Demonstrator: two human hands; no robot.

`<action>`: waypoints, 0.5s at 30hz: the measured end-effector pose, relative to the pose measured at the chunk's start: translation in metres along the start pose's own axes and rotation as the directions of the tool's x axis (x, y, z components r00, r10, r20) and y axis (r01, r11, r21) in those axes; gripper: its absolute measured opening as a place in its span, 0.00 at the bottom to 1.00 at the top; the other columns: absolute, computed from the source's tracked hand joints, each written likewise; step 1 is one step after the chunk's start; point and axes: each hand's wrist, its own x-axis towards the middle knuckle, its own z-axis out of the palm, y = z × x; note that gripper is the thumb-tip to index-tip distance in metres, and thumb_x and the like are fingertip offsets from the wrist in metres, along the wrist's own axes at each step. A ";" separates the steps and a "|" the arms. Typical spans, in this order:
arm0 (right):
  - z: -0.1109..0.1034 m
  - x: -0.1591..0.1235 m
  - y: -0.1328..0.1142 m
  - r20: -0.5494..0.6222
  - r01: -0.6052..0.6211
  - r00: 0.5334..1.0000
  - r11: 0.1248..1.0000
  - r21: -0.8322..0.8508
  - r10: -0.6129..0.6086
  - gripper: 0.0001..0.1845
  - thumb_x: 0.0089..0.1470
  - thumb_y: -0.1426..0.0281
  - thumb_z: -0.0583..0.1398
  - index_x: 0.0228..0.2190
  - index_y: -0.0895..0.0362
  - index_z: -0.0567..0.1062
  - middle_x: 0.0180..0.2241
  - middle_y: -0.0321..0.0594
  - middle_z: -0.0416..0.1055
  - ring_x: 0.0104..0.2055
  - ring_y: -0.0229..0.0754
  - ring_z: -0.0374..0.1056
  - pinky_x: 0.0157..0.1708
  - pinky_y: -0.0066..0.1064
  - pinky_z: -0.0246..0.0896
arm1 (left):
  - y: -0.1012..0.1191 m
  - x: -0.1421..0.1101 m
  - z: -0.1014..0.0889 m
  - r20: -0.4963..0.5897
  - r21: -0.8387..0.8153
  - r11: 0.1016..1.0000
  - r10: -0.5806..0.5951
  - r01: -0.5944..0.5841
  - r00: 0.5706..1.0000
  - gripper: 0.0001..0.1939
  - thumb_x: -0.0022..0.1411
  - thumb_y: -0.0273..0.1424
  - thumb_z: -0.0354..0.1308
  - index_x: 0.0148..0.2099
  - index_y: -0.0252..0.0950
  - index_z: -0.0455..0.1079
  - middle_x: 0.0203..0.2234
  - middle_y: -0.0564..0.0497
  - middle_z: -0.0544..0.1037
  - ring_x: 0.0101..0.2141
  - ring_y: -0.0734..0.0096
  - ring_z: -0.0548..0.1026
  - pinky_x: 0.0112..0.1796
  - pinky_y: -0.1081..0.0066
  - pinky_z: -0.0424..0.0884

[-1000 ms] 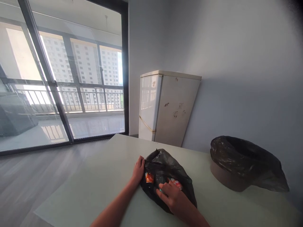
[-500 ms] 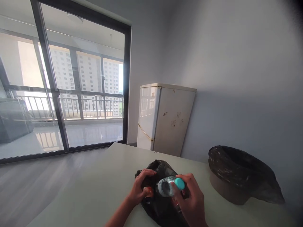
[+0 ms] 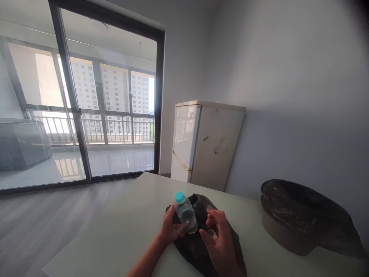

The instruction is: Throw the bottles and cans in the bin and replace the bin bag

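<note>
On the pale bench (image 3: pixel 109 231), a bin (image 3: pixel 284 236) with a black liner stands well apart from an open black bag (image 3: pixel 191 252). The right hand (image 3: pixel 221 242) has just given up the clear bottle; its grip is half open over the bag, seemingly empty. The left hand's (image 3: pixel 169 229) grip is closed round the bottle (image 3: pixel 186 215), tilted above the bag (turquoise cap (image 3: pixel 180 197) up), leaving the right hand free.

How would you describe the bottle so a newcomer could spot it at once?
On the pale table in front of the white fridge lies a black plastic bag. Over its left side, in the left hand, is the bottle: clear, with a turquoise cap that stands out against the dark bag.
</note>
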 end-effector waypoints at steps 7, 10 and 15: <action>-0.020 -0.045 0.064 0.221 0.202 0.965 0.933 -0.297 -0.138 0.16 0.67 0.70 0.59 0.25 0.54 0.69 0.23 0.34 0.67 0.26 0.39 0.64 0.34 0.32 0.64 | -0.050 0.020 -0.045 -0.464 0.257 0.926 -0.131 0.275 0.876 0.29 0.62 0.45 0.66 0.60 0.38 0.67 0.49 0.41 0.77 0.45 0.55 0.78 0.48 0.54 0.76; -0.024 -0.056 0.083 0.228 0.176 0.969 0.919 -0.353 -0.098 0.10 0.67 0.68 0.59 0.32 0.54 0.76 0.30 0.39 0.75 0.32 0.42 0.70 0.40 0.36 0.68 | -0.073 0.025 -0.066 -0.512 0.245 0.894 -0.209 0.374 0.833 0.32 0.63 0.49 0.63 0.62 0.37 0.65 0.50 0.40 0.75 0.46 0.55 0.77 0.44 0.57 0.77; -0.025 -0.068 0.103 0.187 0.081 0.982 0.881 -0.466 0.008 0.14 0.68 0.60 0.58 0.38 0.55 0.80 0.47 0.48 0.79 0.48 0.52 0.73 0.49 0.45 0.69 | -0.108 0.017 -0.083 -0.513 0.308 0.822 -0.281 0.480 0.811 0.33 0.63 0.49 0.61 0.63 0.35 0.66 0.50 0.37 0.76 0.50 0.48 0.76 0.50 0.50 0.75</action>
